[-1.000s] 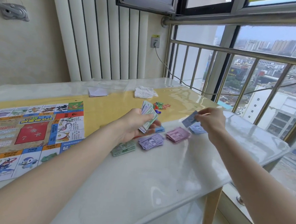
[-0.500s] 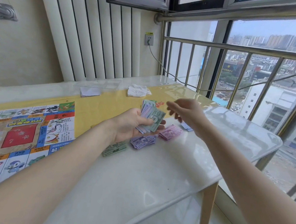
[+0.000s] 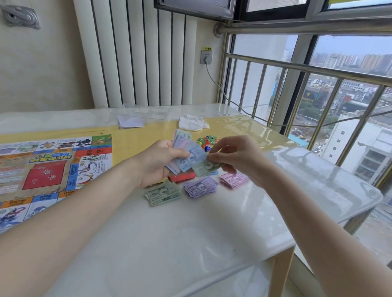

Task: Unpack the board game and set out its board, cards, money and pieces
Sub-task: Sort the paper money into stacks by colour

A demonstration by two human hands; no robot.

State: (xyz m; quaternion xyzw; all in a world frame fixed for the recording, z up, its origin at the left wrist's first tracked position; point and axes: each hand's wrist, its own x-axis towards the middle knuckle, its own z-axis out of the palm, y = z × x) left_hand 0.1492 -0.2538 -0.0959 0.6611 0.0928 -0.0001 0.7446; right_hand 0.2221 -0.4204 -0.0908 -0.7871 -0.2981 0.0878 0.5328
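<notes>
My left hand (image 3: 158, 160) grips a fanned stack of play money (image 3: 183, 148) above the table. My right hand (image 3: 234, 156) pinches a green note (image 3: 206, 167) at the front of that stack. On the table below lie sorted piles: green notes (image 3: 162, 194), purple notes (image 3: 200, 186), pink notes (image 3: 234, 179) and a red stack (image 3: 182, 178) partly hidden under my left hand. The colourful game board (image 3: 33, 170) lies unfolded at the left. Small coloured pieces (image 3: 206, 141) sit behind my hands.
A crumpled white bag (image 3: 193, 122) and a small white card stack (image 3: 131, 122) lie near the table's far edge. The glossy table (image 3: 180, 243) ends at the right beside a metal railing (image 3: 319, 71) and window. A cable runs from a wall socket (image 3: 206, 56).
My right hand put a blue note down at the right, swung back left and now pinches a green note in the held stack. The camera view shifted slightly.
</notes>
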